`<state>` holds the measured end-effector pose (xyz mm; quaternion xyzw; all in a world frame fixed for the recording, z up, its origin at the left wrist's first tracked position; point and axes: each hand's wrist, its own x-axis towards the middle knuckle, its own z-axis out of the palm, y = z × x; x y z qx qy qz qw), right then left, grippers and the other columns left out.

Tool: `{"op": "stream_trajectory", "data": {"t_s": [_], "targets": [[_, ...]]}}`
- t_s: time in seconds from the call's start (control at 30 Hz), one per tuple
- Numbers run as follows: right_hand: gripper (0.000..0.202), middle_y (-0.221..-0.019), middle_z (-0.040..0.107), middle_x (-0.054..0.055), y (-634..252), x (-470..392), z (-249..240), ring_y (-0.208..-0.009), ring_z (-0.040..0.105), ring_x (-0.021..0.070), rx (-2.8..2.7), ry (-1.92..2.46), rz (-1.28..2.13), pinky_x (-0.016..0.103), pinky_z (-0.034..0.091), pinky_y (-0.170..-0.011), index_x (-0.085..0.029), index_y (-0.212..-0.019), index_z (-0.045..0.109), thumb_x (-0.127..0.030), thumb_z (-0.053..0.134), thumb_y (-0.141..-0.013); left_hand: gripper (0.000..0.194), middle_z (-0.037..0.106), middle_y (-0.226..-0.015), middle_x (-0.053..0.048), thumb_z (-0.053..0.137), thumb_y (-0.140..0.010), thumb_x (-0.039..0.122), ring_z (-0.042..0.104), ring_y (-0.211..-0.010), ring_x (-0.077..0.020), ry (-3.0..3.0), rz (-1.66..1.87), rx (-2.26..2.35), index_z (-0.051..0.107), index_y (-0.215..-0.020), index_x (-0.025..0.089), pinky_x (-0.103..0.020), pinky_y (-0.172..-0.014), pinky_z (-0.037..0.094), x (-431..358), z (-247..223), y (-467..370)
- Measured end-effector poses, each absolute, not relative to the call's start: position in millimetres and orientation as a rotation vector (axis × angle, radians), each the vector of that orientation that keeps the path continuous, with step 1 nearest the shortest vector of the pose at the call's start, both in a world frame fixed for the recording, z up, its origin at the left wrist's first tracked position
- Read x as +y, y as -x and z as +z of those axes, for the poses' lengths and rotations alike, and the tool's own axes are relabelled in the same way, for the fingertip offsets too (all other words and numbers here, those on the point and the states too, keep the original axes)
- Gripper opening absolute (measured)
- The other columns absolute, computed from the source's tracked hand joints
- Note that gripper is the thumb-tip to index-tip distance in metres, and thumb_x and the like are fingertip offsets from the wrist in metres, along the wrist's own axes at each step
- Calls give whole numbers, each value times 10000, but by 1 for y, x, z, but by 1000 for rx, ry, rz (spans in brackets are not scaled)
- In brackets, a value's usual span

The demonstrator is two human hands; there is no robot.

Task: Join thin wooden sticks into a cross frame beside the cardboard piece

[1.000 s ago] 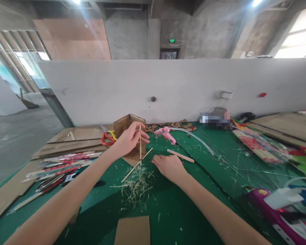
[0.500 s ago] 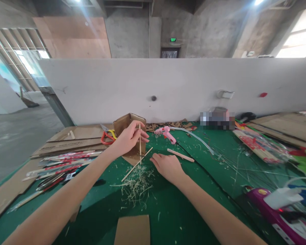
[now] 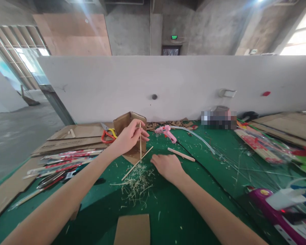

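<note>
My left hand [image 3: 132, 134] pinches a thin wooden stick [image 3: 140, 146] and holds it upright, its lower end just above a heap of fine wood shavings [image 3: 137, 185]. Another thin wooden stick [image 3: 130, 173] lies slanted across the shavings. To the right of the upright stick is my right hand [image 3: 167, 166], low over the table with its fingers curled closed. What it grips is hidden or too thin to make out now. Behind my left hand stands an open cardboard box-like form [image 3: 122, 123].
Scissors [image 3: 108, 134] and wrapped stick packets [image 3: 66, 161] lie left. A pink glue gun [image 3: 166, 132], its cord and a pale rod [image 3: 181, 154] are right of centre. A purple power strip [image 3: 267, 204] sits at right. A cardboard piece [image 3: 132, 229] lies in front.
My right hand has shifted slightly, and the thin dark blade-like line that showed between it and the upright stick is no longer visible. My left hand keeps its hold.
</note>
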<state>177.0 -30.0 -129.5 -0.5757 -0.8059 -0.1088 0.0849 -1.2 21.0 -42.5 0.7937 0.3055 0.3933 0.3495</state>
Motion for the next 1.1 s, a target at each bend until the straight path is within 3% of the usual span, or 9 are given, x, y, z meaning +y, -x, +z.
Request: {"op": "stream_trajectory", "data": {"t_s": [0.23,0.77,1.1], "targets": [[407,-779,653,44,-176,-31,-130,-619,591,125,-2322,1693,-374,223,259,-523,-225,-942,558,-386,185,-940,139,625,-832,-54,360,-920,299,656,-707,-158,-2049,1038,785,373,-1012,197,-361,-719,532,22,-44,1],[370,-747,654,27,-180,-30,-134,-593,584,117,-2385,1671,-360,227,234,-508,-216,-861,559,-393,243,-934,146,647,-856,-74,338,-918,273,662,-721,-170,-2037,1045,786,396,-1024,191,-342,-706,541,22,-42,0],[361,-754,646,15,-189,-27,-128,-618,574,124,-2388,1612,-437,243,210,-509,-215,-840,538,-377,232,-941,184,633,-867,-70,331,-928,315,662,-760,-174,-1984,1037,781,384,-1049,187,-386,-743,533,22,-43,1]]}}
